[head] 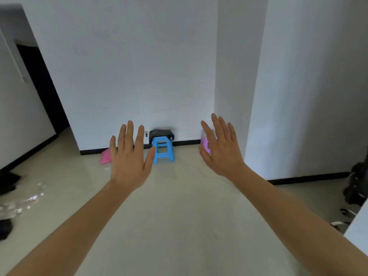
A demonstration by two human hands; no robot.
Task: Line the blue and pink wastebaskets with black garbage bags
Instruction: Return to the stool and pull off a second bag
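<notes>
Both arms stretched forward over the pale tiled floor (179, 206), backs of the hands up. Left hand (129, 158) flat, fingers spread and released, gripping nothing; right hand (221, 148) likewise flat, fingers fanned wide and empty. Far ahead, against the white wall (129, 66), a small blue stool (162, 150) with slotted sides, taken here as the landmark. On top of the stool, a dark, crumpled bundle (161, 134), apparently black plastic, possibly garbage bags, though too small to tell for sure. Left of the stool, a pink object (105, 157) lying on the floor near the black baseboard, partly hidden behind the left hand; shape unclear. Right of the stool, a pink-purple object (205, 144) with openwork sides, mostly covered by the right hand, perhaps the pink wastebasket, not certain. Blue wastebasket not clearly made out anywhere. Well left of the stool, a dark doorway (41, 90). Far to the lower left of the stool, clear crumpled wrapping (23, 202) and dark items on the floor. Far right of the stool, past a white column (298, 86), a black heap (356, 186) against the wall.
</notes>
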